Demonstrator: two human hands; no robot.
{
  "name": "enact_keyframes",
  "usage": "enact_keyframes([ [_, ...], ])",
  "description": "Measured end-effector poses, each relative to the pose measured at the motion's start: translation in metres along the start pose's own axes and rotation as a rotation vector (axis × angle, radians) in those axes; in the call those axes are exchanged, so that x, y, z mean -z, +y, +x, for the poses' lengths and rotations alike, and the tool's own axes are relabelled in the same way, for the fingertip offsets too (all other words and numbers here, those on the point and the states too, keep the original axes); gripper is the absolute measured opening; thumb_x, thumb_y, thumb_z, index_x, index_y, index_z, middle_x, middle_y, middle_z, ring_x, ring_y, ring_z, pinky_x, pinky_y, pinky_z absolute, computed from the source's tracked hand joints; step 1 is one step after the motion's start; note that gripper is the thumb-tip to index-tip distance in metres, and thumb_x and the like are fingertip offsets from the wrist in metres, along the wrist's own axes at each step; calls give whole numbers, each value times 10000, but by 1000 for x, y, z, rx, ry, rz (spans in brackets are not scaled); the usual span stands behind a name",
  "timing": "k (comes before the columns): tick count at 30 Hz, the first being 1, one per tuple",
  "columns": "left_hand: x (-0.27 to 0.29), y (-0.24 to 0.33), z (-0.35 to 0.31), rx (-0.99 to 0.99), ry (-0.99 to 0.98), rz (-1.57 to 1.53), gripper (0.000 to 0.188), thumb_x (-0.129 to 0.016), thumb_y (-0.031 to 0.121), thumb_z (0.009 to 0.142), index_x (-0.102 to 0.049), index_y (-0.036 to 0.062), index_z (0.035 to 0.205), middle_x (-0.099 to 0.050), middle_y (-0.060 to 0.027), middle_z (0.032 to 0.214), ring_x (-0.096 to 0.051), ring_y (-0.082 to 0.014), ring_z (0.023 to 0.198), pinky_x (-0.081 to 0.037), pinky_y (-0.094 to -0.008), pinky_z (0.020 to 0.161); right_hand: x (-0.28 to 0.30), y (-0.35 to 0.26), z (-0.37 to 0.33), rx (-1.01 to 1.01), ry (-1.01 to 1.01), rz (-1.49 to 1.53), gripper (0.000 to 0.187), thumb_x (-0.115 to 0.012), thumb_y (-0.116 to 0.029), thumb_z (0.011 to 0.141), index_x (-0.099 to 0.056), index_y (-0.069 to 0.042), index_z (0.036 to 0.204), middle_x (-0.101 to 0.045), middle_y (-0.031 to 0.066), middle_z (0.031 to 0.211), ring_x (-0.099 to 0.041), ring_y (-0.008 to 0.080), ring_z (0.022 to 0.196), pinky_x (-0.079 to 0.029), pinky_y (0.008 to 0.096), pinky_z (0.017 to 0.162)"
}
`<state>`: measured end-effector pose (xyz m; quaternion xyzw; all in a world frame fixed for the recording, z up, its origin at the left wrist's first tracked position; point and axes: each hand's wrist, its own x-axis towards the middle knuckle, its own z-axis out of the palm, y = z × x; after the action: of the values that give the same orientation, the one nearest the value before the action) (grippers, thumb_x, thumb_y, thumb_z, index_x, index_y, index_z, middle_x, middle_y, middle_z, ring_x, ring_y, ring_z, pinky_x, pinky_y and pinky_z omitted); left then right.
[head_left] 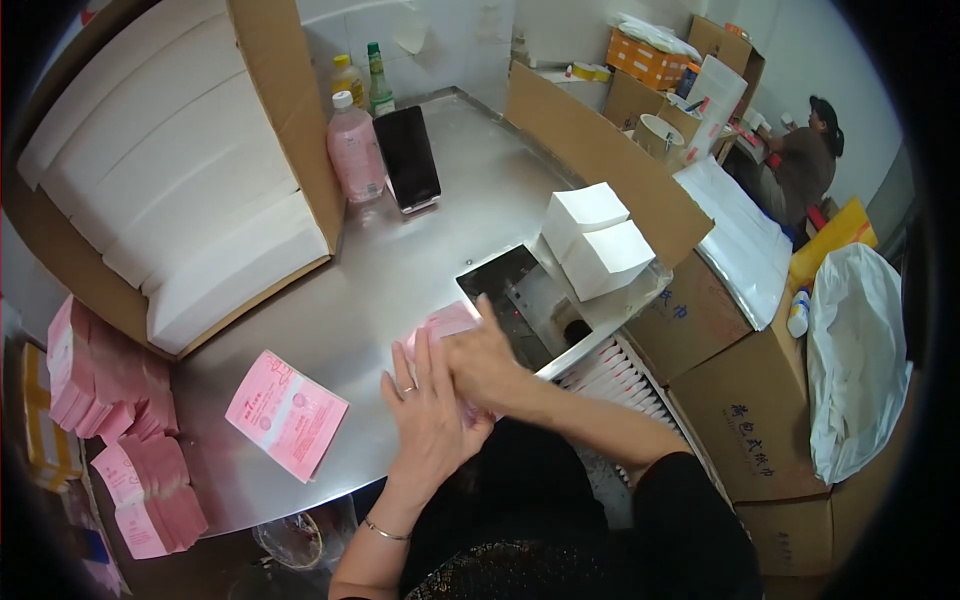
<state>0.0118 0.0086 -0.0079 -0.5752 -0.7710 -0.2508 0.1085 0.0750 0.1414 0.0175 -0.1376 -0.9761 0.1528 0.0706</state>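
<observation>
While the steel bench (420,270) carries nearly everything here, its largest load is the open carton of white stacks (170,170) tipped up at the far left corner, its brown flap standing beside a pink bottle (354,150) and a dark phone (408,158) propped upright near the back edge. Along the right edge a long cardboard wall (600,160) runs behind 2 white blocks (598,240) that sit on a small machine (530,300) let into the bench. Off the left edge, bundles of pink packets (110,400) are piled low, and 1 flat pink packet (286,412) lies alone near the front edge.

At the front edge, just left of the machine, both hands meet over a thin pink stack (445,325). The left hand (430,410) lies flat with fingers spread, a ring on 1 of them, pressing down on the stack; the right hand (485,365) crosses over it, fingers closed loosely onto the same stack, most of which is hidden beneath them.

The stack looks light, thin and floppy, probably slick film or paper that slides on polished steel and fans apart if pinched at 1 corner; gripping both short edges together, thumb above and fingers beneath, seems the safest hold.

The bench is smooth and reflective, the room cramped, with brown boxes (750,400) and a white sack (860,360) to the right and another person (805,165) seated far back
</observation>
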Motion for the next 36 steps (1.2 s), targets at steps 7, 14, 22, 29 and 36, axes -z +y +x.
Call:
enact_keyframes([
  [7, 9, -23, -6, 35, -66, 116, 643, -715, 437, 778, -586, 98, 1309, -485, -214, 1351, -456, -413, 1182, -362, -519, 924, 45, 59, -66, -13, 669, -273, 314, -652, -22, 766, -637, 24, 1076, -658, 174, 1025, -639, 356, 965, -466, 462, 852],
  [14, 9, -10, 3, 100, -66, 126, 617, -716, 560, 786, -647, 86, 1175, -534, -170, 1139, -486, -323, 965, -361, -478, 810, 69, 138, -73, -351, 712, -486, 179, -680, -155, 871, -699, -37, 1004, -576, 117, 928, -555, 302, 931, -419, 453, 809],
  [22, 11, -1, 1, 6, -145, 194, 472, -687, 404, 854, -613, 36, 1140, -561, -188, 1161, -529, -325, 1008, -433, -444, 830, 66, 141, -76, -324, 908, -412, 222, -642, -51, 833, -667, -11, 1050, -606, 142, 971, -582, 338, 951, -444, 453, 828],
  [29, 20, -15, 4, 76, -199, -277, 499, -721, 211, 765, -583, 17, 1202, -555, -192, 1074, -564, -350, 942, -499, -445, 761, -20, 4, -89, 518, 444, -113, 303, -629, -104, 850, -660, -19, 1139, -636, 183, 1192, -635, 375, 1097, -449, 605, 996],
  [36, 22, 5, 3, 76, -131, -284, 787, -721, 138, 792, -397, 81, 1507, -520, -186, 935, -520, -361, 859, -447, -444, 804, -37, 48, 1, 108, 251, -231, 214, -586, -153, 856, -641, -28, 1020, -649, 149, 965, -641, 328, 982, -344, 698, 1044],
])
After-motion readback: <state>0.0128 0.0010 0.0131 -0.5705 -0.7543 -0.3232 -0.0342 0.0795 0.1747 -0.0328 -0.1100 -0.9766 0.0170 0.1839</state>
